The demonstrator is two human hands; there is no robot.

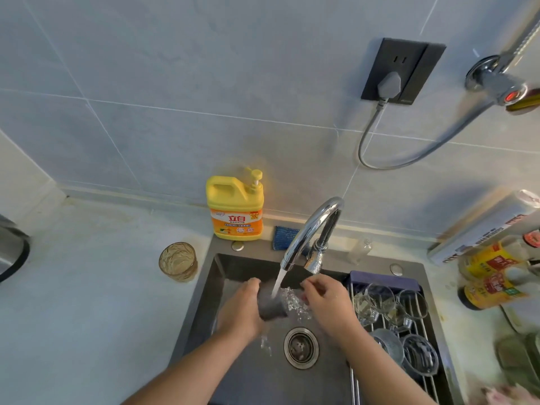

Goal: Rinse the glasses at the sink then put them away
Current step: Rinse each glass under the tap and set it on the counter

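Since the dark glass is mid-frame under the faucet stream, wet, slippery and breakable, the left hand wrapped round its body looks the safest hold, right hand curled at the rim, can't tell if pinching

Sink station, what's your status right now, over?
Left hand grips grey glass under running tap. Right hand at its rim, grip unclear. Amber glass waits on counter; rack holds more glasses. Nothing in the way.

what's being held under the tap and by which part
A dark glass, left hand gripping round its side; right hand at its splashing end, hold unclear.
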